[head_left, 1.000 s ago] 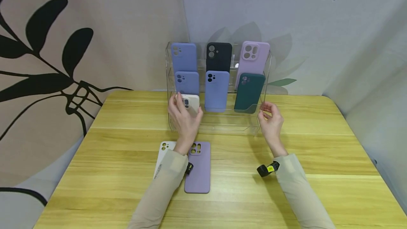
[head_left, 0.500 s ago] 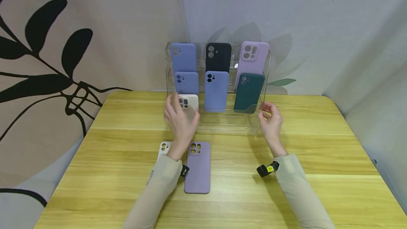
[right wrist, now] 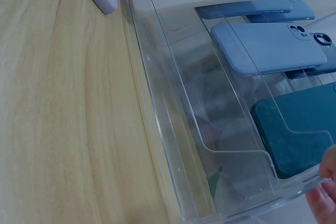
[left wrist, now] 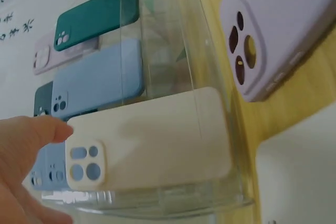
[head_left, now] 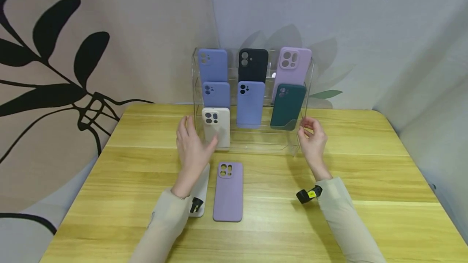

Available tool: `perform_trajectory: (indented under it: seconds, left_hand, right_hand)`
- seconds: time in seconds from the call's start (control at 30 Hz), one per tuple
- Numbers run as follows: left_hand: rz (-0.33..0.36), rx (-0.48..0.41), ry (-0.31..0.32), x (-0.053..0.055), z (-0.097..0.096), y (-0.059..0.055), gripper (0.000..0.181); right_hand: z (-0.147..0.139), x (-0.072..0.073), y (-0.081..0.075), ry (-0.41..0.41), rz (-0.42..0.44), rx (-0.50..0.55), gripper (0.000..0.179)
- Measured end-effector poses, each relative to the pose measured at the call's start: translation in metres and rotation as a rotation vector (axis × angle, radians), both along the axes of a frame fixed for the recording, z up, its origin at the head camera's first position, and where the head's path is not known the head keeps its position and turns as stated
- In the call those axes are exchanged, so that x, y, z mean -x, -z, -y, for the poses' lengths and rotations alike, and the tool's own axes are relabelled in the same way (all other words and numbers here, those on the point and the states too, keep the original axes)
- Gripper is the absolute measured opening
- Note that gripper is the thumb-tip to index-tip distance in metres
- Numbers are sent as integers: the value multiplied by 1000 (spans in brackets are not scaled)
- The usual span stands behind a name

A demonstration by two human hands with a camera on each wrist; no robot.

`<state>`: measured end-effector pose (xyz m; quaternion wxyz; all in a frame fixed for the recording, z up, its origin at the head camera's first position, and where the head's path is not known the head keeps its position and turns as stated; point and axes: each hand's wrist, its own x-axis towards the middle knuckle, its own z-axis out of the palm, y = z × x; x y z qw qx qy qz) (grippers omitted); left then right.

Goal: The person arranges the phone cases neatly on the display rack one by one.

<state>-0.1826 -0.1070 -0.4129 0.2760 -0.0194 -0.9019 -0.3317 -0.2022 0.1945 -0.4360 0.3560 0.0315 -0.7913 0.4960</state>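
Observation:
A cream phone case (head_left: 220, 133) leans in the lowest tier of a clear stepped display stand (head_left: 263, 147), at its left end. Just left of that case is my left hand (head_left: 191, 147), fingers spread and holding nothing; in the left wrist view its thumb (left wrist: 55, 128) comes close to the case's camera end. My right hand (head_left: 313, 140) pinches the stand's right side edge, beside a dark green case (head_left: 288, 106). On the table before the stand lie a purple case (head_left: 228, 194) and a white case (head_left: 201, 190), the latter partly hidden by my left forearm.
Higher tiers hold two blue cases at left, a light blue case (head_left: 250, 104) and a black case (head_left: 253, 65) in the middle, and a lilac case (head_left: 301, 66) at right. A patterned cloth wall (head_left: 153, 31) stands behind the wooden table (head_left: 365, 165).
My left hand has let go of the cream case and moved left and toward me, leaving it standing in the bottom tier. The right hand has stayed at the stand's edge.

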Motion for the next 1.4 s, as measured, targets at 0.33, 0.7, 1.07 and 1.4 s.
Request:
perform_trajectory:
  seconds: [0.33,0.7,1.07,1.4]
  left_hand:
    - [246,106,38,-18,20,11,93]
    - [434,193,51,-31,34,29,95]
    - [597,267,66,-36,38,40,97]
    - [683,293,68,-35,36,45,94]
  right_hand:
    - [8,-11,-16,-4,-5,-13,21]
    - [7,-11,-15,-9,13,-7,21]
    - [-9,8,16,-8,16,-4,22]
    - [-9,7,14,-23,20,15,22]
